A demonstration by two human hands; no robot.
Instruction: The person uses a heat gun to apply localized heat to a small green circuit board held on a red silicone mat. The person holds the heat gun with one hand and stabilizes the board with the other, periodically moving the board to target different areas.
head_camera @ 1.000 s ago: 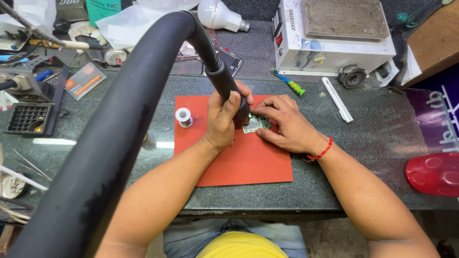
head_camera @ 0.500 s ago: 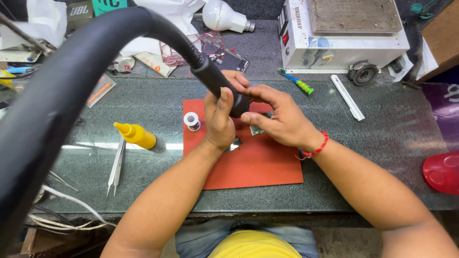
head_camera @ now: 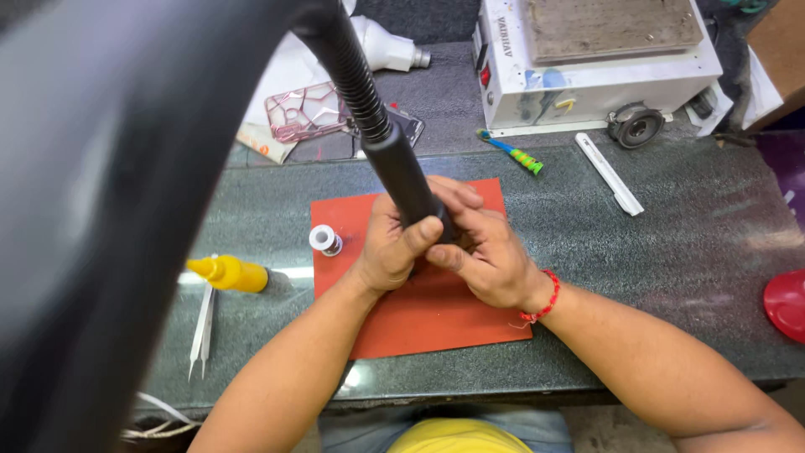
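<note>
A black tool handle (head_camera: 407, 180) on a ribbed black hose (head_camera: 348, 67) comes down from the upper left to the middle of a red mat (head_camera: 436, 323). My left hand (head_camera: 387, 252) is wrapped around the lower end of the handle, thumb across its front. My right hand (head_camera: 493, 260), with a red thread band at the wrist, closes on the same end from the right, its fingers curled over the tip. The tool's tip and whatever lies under the hands are hidden. A small white spool (head_camera: 325, 240) stands on the mat just left of my left hand.
On the dark stone bench: a yellow squeeze bottle (head_camera: 231, 273) and white tweezers (head_camera: 201, 323) at left, and a green-and-yellow tool (head_camera: 516, 155) and a white stick (head_camera: 610, 174) behind the mat. A white box machine (head_camera: 595, 59) stands at the back. A red dish (head_camera: 788, 302) lies at the right edge.
My right hand has left the small board on the mat and closed on the tool's lower end beside my left hand. The view has shifted, so the hose looms larger.
</note>
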